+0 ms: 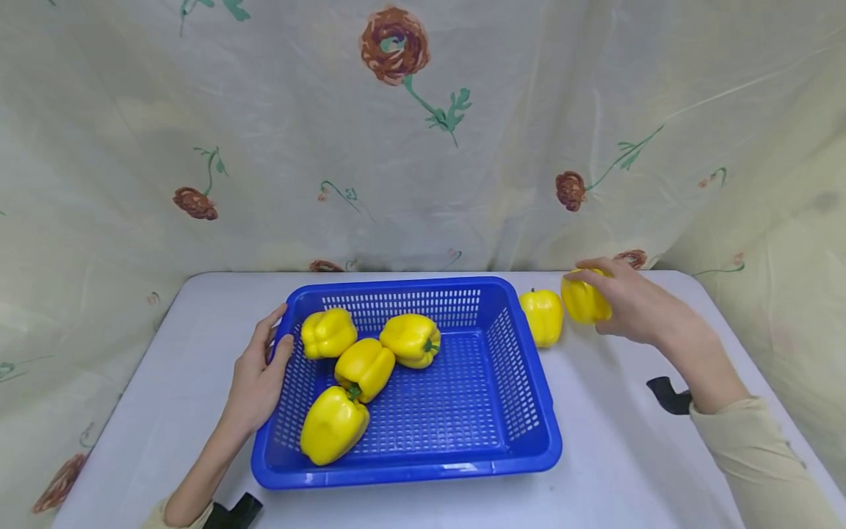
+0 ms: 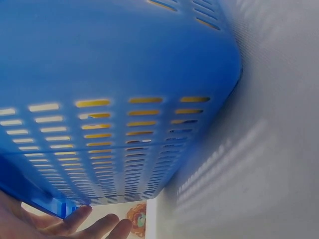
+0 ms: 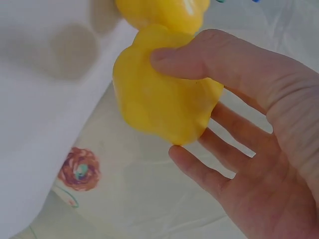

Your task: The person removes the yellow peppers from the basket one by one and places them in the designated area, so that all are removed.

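A blue plastic basket (image 1: 436, 397) with slotted walls stands on the table, several yellow bell peppers (image 1: 334, 425) lying in its left half. At its left side my left hand (image 1: 256, 378) grips the rim, thumb on top and fingers along the outer wall. In the left wrist view the slotted outer wall (image 2: 114, 55) fills much of the picture, with fingertips (image 2: 119, 230) below it. My right hand (image 1: 631, 305) holds a yellow bell pepper (image 3: 159, 94) between thumb and fingers, right of the basket. Another yellow bell pepper (image 1: 543, 317) stands close against the basket's right wall.
The white table (image 1: 608, 455) reaches back to a pale flowered curtain (image 1: 284, 147), which also hangs at both sides. Black straps (image 1: 669, 397) show near both wrists.
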A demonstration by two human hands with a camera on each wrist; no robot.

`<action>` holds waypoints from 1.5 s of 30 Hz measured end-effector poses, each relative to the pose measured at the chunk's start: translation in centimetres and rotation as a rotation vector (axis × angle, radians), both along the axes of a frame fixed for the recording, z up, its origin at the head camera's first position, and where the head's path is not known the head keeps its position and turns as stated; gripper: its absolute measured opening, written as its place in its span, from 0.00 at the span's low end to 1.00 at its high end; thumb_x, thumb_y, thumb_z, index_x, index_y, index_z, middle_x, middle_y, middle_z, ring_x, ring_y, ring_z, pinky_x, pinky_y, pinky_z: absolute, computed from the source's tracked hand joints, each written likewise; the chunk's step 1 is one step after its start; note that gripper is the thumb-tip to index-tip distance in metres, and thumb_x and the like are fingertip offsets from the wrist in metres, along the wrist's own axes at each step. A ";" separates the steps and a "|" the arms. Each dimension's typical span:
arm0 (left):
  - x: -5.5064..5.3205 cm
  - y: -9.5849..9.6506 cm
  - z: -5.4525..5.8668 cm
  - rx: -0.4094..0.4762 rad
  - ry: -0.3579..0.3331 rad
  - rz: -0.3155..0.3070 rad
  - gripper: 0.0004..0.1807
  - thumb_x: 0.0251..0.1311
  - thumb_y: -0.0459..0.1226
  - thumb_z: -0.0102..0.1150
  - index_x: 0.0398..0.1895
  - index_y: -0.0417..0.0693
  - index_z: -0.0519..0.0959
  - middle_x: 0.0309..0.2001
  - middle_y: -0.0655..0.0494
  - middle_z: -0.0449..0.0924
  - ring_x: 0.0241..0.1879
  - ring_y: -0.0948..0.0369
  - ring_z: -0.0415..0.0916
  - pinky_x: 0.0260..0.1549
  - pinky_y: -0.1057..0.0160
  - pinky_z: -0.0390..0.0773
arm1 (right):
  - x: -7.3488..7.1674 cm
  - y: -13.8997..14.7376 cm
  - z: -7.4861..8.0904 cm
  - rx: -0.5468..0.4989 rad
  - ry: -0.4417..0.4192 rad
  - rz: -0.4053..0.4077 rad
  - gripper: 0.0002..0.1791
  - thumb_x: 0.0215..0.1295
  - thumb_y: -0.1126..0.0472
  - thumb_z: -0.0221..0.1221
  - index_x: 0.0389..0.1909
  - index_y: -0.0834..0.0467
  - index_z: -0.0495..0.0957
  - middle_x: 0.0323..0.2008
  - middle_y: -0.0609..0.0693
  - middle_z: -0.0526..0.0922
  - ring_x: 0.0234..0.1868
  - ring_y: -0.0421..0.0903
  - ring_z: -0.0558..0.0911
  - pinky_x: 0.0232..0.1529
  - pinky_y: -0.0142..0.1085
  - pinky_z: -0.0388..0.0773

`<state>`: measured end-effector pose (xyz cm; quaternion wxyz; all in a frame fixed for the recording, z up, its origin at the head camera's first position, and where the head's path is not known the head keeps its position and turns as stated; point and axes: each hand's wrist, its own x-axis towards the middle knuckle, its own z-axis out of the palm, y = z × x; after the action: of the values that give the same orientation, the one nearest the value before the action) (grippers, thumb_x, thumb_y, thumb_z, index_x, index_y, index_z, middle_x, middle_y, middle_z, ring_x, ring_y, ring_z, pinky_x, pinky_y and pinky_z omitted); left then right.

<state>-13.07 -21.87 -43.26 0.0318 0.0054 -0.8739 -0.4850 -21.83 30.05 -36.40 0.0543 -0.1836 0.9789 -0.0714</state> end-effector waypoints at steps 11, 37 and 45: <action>0.1 -0.1 0.1 0.010 0.000 0.003 0.31 0.88 0.43 0.40 0.88 0.51 0.53 0.81 0.33 0.65 0.70 0.34 0.78 0.60 0.39 0.87 | -0.6 0.5 -2.7 -0.007 -0.062 -0.019 0.47 0.52 0.74 0.78 0.75 0.60 0.72 0.75 0.71 0.69 0.74 0.75 0.68 0.70 0.73 0.72; -0.1 0.0 0.2 0.008 0.004 0.000 0.31 0.87 0.42 0.40 0.88 0.51 0.53 0.82 0.33 0.63 0.74 0.33 0.74 0.65 0.36 0.82 | 0.1 0.2 -4.0 -0.057 -0.082 -0.054 0.50 0.56 0.70 0.78 0.80 0.57 0.66 0.78 0.72 0.62 0.75 0.76 0.64 0.70 0.75 0.70; 0.0 0.0 0.1 0.010 -0.002 0.007 0.31 0.88 0.42 0.40 0.88 0.51 0.53 0.82 0.33 0.63 0.73 0.33 0.74 0.63 0.37 0.83 | 0.4 0.0 -3.3 -0.057 -0.051 -0.015 0.52 0.56 0.69 0.78 0.81 0.55 0.65 0.79 0.71 0.61 0.76 0.76 0.63 0.70 0.75 0.70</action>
<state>-13.09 -21.91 -43.16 0.0328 0.0090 -0.8714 -0.4894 -21.47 30.06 -39.72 0.0732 -0.1759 0.9761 -0.1044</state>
